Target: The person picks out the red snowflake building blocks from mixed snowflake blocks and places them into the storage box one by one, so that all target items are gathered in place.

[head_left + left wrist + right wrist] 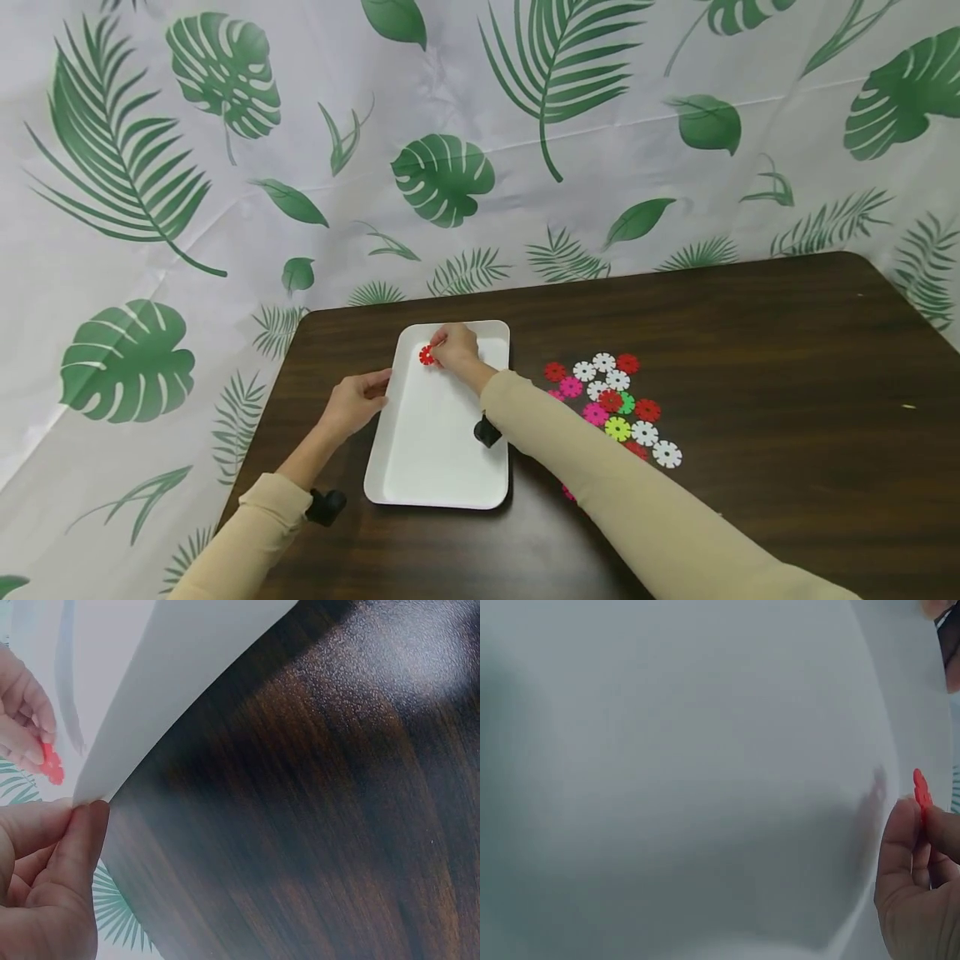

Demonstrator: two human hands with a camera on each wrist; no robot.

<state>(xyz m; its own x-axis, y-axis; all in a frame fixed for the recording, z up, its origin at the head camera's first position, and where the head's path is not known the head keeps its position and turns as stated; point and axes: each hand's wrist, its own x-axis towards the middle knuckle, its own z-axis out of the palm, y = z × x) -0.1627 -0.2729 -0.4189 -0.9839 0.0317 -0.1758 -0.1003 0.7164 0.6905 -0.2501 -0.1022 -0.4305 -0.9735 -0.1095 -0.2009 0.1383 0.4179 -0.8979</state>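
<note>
Counter [757, 358], white tray [442, 454] on it, red disc [426, 356] over the tray's far-left part.
Left hand [354, 405]: fingers pinching the tray's left rim. Right hand [457, 346]: fingers pinching the disc. Disc judged light, stiff, probably slick plastic; best taken by its notched edge, between thumb and fingertip.

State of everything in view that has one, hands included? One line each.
Tray: right way up on the table
Left hand: pinching the tray's rim
Right hand: pinching a red disc
Red disc: held, over the tray's far end
Other discs: loose on the table, some overlapping
Sheet: hanging, creased
</note>
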